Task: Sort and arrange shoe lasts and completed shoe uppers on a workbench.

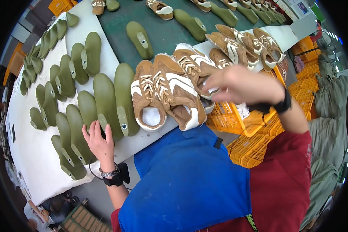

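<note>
My left hand [98,141] rests on the heel end of an olive green shoe last [104,104] lying on the white table [31,150], fingers curled over it. My right hand [239,83] reaches over a row of brown and white shoe uppers [170,92] and its fingers pinch the edge of one upper [205,83] in the middle of the row. Two uppers lie side by side nearest me, their openings facing the table edge. A watch sits on my left wrist and a dark band on my right.
Several green lasts [62,81] cover the white table on the left. A green conveyor belt [162,31] carries more lasts and uppers away. Orange plastic crates [236,120] stand below the table on the right. Grey sacks [328,100] lie at far right.
</note>
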`<state>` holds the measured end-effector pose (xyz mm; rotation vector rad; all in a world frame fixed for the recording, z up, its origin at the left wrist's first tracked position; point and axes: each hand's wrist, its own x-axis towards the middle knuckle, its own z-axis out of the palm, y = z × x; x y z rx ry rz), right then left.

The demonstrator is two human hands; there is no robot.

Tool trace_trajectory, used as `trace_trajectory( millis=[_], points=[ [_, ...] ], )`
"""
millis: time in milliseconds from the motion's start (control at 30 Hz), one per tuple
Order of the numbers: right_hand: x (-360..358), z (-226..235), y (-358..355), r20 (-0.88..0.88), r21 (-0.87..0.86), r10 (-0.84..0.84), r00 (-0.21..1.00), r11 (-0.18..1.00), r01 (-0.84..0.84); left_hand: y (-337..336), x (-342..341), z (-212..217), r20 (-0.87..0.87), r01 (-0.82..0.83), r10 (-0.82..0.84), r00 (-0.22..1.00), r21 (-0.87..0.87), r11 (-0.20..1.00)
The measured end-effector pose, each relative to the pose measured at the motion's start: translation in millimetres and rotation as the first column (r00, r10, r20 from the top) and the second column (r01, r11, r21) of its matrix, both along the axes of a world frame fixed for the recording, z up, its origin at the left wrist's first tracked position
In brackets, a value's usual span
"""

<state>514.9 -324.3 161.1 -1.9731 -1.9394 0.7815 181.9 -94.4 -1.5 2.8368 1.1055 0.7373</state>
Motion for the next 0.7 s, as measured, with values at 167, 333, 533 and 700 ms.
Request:
trace_trajectory(
  millis=[167, 333, 533, 700],
  points=[
    [-76.9, -75.5, -25.9, 0.29, 0.282, 0.049, 0.956, 0.95, -0.134, -2.6, 7.7, 3.7, 0.007, 0.011, -0.011, 1.0, -0.003, 1.0],
    [-77.4, -85.2, -19.1, 0.316, 0.152, 0.088, 0.945, 0.978, -0.142, -4.9, 3.8, 2.6, 0.004, -0.013, 0.013, 1.0, -0.017, 1.0],
    [-31.1, 15.5, -3.7, 0.053, 0.323, -0.126, 0.991, 0.941, 0.102, -6.6, 2.3, 3.9, 0.008, -0.074, 0.074, 0.997, -0.029, 0.997],
    [18.1, 101.9, 45.6, -0.31, 0.113, -0.264, 0.913, 0.943, 0.311, -7.6, 6.3, 16.6, 0.063, -0.066, 0.07, 0.996, -0.074, 0.995]
  ],
)
